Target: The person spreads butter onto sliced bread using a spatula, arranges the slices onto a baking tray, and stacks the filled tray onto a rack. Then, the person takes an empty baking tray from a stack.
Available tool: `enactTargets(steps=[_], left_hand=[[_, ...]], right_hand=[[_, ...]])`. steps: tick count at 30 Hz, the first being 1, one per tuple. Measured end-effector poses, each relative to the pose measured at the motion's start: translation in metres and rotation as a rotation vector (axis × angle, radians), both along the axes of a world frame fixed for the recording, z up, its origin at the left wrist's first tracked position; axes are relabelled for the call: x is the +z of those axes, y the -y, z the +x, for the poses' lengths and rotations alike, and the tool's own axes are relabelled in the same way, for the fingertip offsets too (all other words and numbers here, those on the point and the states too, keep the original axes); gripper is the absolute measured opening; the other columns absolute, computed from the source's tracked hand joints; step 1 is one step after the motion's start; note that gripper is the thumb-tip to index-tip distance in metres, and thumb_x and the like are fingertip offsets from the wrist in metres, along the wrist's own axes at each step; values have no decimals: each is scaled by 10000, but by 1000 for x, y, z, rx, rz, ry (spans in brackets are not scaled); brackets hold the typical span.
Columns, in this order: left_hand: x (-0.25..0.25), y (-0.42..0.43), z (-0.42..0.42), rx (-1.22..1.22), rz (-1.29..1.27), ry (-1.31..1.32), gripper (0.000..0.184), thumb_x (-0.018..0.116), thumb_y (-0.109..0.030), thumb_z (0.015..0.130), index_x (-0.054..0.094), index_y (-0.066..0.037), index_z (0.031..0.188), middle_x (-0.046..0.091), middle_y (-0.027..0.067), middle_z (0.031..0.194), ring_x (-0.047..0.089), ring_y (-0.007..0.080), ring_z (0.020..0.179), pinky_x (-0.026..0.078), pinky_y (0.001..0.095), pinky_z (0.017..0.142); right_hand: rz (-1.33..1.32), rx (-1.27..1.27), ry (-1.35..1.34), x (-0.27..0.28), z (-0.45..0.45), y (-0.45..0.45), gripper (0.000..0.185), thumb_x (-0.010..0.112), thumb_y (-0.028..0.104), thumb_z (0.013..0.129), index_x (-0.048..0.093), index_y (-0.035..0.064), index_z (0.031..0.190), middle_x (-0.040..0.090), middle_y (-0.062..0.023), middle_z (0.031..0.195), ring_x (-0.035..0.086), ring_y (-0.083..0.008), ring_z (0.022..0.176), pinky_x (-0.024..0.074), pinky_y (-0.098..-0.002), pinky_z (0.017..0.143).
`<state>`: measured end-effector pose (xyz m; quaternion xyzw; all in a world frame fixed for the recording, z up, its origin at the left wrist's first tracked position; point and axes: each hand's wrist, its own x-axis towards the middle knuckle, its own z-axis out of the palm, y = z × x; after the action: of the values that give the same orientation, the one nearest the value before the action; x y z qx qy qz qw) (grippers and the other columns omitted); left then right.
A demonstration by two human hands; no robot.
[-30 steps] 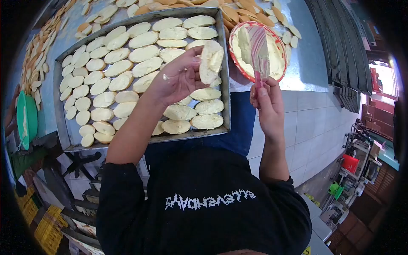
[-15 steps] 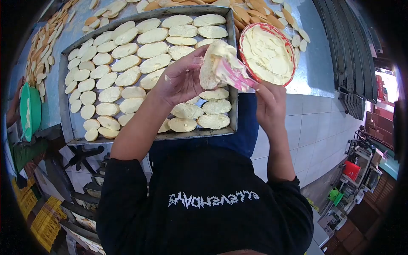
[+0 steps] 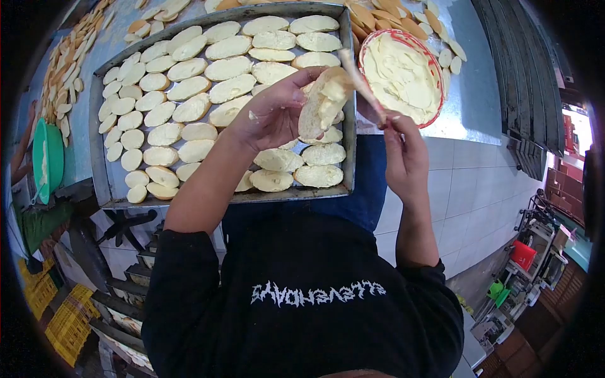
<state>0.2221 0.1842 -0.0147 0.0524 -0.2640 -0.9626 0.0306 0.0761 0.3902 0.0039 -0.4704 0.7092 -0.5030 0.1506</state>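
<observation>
My left hand (image 3: 270, 114) is closed around an oval bread slice (image 3: 310, 113), tilted above the tray. A lump of pale cream (image 3: 334, 99) lies on its face. In my right hand (image 3: 406, 151) is a pink, cream-smeared spatula (image 3: 360, 80), its blade seen edge-on beside the slice. Whether blade and slice touch, I cannot tell. Just beyond the spatula stands a red-rimmed bowl (image 3: 403, 75) of the same cream. Under my left hand, a large metal tray (image 3: 252, 196) holds rows of cream-topped bread slices (image 3: 189, 110).
Loose bread slices (image 3: 372, 17) lie past the tray, with another pile (image 3: 60, 75) along the left. A green basin (image 3: 53, 160) sits at the left edge, near another person's arm (image 3: 22, 148). Yellow crates (image 3: 70, 324) are on the lower left. Stacked dark trays (image 3: 526, 69) stand right.
The spatula has come off the slice's face and turned edge-on, its blade tip now pointing up and away. The slice stays in my left hand, slightly rotated.
</observation>
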Motion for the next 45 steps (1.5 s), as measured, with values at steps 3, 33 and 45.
enactTargets(steps=[3, 33, 45], left_hand=[[-5, -3, -1, 31, 80, -32, 675, 589, -214, 801, 296, -52, 1388, 519, 190, 1203, 608, 264, 994, 566, 399, 741], [-2, -11, 3, 61, 81, 32, 688, 652, -253, 817, 308, -56, 1379, 516, 125, 1252, 596, 239, 1040, 571, 393, 742], [-8, -10, -5, 16, 94, -94, 702, 616, -188, 811, 257, -66, 1402, 519, 155, 1208, 611, 248, 1029, 578, 435, 780]], right_hand=[[24, 115, -82, 9, 1, 1, 241, 489, -39, 914, 548, 1, 1144, 591, -109, 1046, 564, -174, 935, 444, -282, 839], [20, -41, -492, 8, 4, 15, 341, 606, -28, 743, 680, 103, 1049, 604, -94, 837, 571, -262, 779, 443, -349, 691], [4, -194, -301, 2, 1, 15, 314, 535, -58, 867, 592, 10, 1169, 619, -134, 1062, 595, -251, 936, 461, -318, 837]])
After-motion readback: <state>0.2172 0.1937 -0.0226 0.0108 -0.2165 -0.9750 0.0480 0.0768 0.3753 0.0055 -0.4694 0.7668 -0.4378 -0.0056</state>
